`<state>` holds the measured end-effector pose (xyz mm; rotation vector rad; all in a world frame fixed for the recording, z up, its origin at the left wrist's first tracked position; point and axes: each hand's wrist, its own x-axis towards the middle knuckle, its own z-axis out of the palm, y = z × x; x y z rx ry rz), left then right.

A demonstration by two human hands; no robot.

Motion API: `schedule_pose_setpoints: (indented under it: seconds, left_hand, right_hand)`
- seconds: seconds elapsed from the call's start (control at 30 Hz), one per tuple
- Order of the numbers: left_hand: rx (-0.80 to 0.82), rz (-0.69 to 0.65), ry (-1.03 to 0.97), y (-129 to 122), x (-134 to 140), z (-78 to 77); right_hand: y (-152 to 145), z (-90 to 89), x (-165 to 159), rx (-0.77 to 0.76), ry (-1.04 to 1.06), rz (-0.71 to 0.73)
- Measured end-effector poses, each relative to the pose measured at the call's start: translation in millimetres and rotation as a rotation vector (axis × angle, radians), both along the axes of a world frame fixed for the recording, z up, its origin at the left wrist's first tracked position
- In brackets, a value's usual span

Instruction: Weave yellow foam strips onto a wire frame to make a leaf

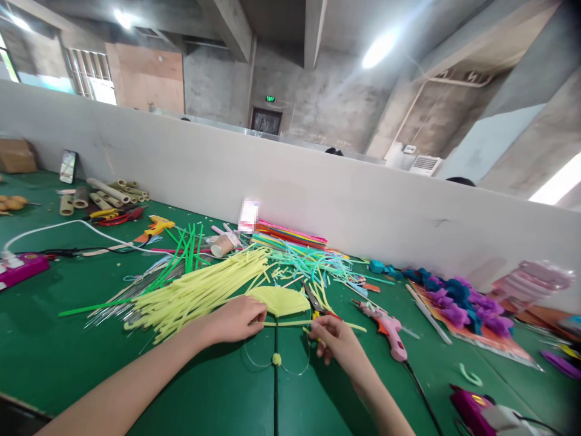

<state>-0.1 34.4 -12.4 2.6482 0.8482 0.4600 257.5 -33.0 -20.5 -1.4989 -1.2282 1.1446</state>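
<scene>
Two bare hands at work over a green table (204, 387). The yellow fan-shaped piece (279, 301) lies at the centre, between and slightly beyond the hands. The left hand (240, 318) rests at its near left edge, fingers folded narrowly, their tips at the left end of a yellow strip (285, 324); whether they grip it cannot be told. The strip runs crosswise, just nearer than the fan. The right hand (333, 336) is at the strip's right portion, thumb and fingers drawn close together; exactly what they pinch cannot be told. Nearer the viewer, a small yellow ball (276, 360) lies between the hands. Left of the fan: a bundle of yellow strips (200, 290). Right of the right hand: a pink glue gun (385, 330).
</scene>
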Motion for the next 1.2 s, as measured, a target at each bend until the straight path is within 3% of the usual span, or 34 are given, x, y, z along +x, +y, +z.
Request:
schedule_pose_setpoints:
  seconds: [0.1,0.3,0.47,0.9,1.2]
  left_hand:
    - [-0.051,-0.012,-0.017,0,-1,3.1]
    - [-0.186,-0.038,-0.032,0,-2,9.9]
    - [-0.201,-0.024,-0.018,0,-1,9.3]
    - [-0.146,0.018,-0.036,2,-5,11.7]
    - [-0.117,-0.008,-0.045,7,-8,9.0]
  right_hand:
    - [-1,-12.1,-13,-0.001,-0.180,0.120]
    - [-10,-7.0,-26,0.419,-0.679,0.080]
    - [-12,-4.0,-25,0.550,-0.949,0.076]
    - [-9,-1.0,-20,0.606,-1.095,0.102]
    - [-9,2.1,-9,0.632,-1.132,-0.036]
